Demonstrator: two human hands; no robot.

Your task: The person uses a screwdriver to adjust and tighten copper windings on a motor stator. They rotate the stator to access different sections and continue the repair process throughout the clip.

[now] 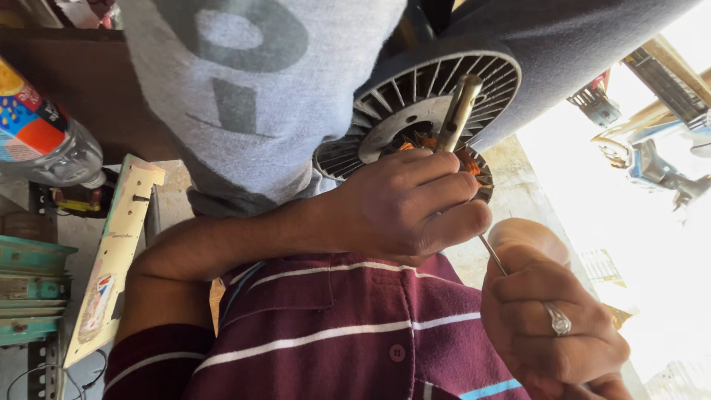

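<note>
My left hand (404, 204) grips a round grey fan motor (415, 96) with a finned housing. A brass-coloured shaft (458, 111) sticks out of its middle, and orange copper windings (468, 164) show by my fingers. My right hand (552, 318), with a ring on one finger, is closed around a thin metal tool (493, 255). The tool's tip points up toward the motor's edge, just under my left fingers, and I cannot see the tip itself. Both hands are close in front of my maroon striped shirt (333, 333).
Grey printed shirt fabric (244, 89) and a dark trouser leg (578, 44) fill the top. A plastic bottle with a colourful label (41, 137), a cream board (111, 252) and a green metal part (29, 296) lie at the left. Tools (652, 163) sit in glare at the right.
</note>
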